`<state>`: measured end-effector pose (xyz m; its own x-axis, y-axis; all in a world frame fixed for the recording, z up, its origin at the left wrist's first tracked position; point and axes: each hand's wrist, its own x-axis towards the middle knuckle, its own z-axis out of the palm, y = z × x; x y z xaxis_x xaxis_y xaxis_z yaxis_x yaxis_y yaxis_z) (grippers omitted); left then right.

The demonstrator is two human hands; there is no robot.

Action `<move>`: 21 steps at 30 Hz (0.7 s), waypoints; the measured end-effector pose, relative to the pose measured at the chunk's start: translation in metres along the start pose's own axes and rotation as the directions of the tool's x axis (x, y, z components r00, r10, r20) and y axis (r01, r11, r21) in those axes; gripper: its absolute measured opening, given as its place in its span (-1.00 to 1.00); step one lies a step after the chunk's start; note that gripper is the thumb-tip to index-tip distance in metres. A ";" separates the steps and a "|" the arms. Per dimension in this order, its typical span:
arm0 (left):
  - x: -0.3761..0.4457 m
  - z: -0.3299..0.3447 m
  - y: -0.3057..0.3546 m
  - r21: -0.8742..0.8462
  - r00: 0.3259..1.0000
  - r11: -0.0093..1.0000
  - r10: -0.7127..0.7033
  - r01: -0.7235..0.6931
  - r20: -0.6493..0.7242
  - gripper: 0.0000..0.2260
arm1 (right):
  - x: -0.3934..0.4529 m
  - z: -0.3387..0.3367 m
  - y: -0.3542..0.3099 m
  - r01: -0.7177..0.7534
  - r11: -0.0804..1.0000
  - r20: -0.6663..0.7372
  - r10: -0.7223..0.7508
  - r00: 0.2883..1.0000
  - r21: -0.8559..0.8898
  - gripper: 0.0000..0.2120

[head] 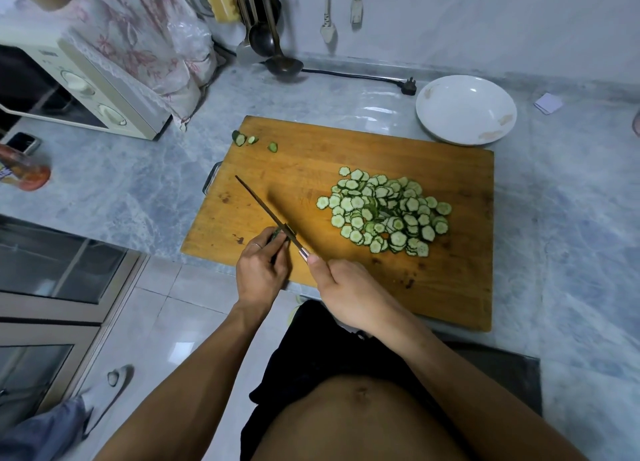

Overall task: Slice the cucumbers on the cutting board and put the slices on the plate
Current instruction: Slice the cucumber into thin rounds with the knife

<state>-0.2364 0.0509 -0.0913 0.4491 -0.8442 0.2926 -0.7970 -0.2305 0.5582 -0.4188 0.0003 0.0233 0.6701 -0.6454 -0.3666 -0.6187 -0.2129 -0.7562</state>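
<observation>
A wooden cutting board [311, 156] lies on the marble counter. A heap of thin cucumber slices [388, 211] covers its right middle. My left hand [261, 270] pinches a short cucumber stub [277, 235] at the board's near left edge. My right hand [346, 287] grips the handle of a knife [266, 211], whose blade stands edge-down against the stub. Three cucumber end pieces [247, 139] lie at the board's far left corner. A white plate [465, 109] with nothing on it sits beyond the board's far right corner.
A microwave [79, 90] under a flowered cloth stands at the far left. Ladles [277, 59] hang by the wall, a black cable and plug [408, 86] lie behind the board. A jar [24, 173] is at the left. Another person's foot [110, 388] stands on the floor.
</observation>
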 end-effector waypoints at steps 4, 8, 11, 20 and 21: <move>-0.001 0.003 -0.004 0.006 1.000 1.000 -0.011 0.011 0.022 -0.73 | 0.002 0.000 0.000 -0.025 1.000 0.001 0.025 1.000 0.008 -0.42; 0.000 0.003 -0.004 0.005 0.999 1.000 -0.031 0.031 0.020 -0.71 | 0.008 0.002 0.000 -0.045 0.999 0.016 0.045 0.999 0.012 -0.43; 0.001 0.002 0.001 0.006 0.999 0.999 -0.045 0.046 -0.006 -0.75 | 0.012 0.001 -0.002 -0.074 0.996 0.024 0.073 0.997 0.045 -0.41; 0.002 -0.002 0.004 0.014 1.000 0.999 -0.031 0.031 0.005 -0.76 | 0.030 0.011 -0.003 -0.102 0.995 0.004 0.102 0.995 0.023 -0.45; 0.002 -0.002 0.004 0.010 0.999 0.999 -0.040 0.040 0.001 -0.76 | 0.029 0.011 -0.003 -0.096 0.995 0.001 0.096 0.995 0.024 -0.45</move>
<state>-0.2382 0.0494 -0.0869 0.4800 -0.8348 0.2698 -0.7827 -0.2686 0.5614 -0.3933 -0.0099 0.0092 0.6078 -0.6623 -0.4381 -0.6704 -0.1323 -0.7301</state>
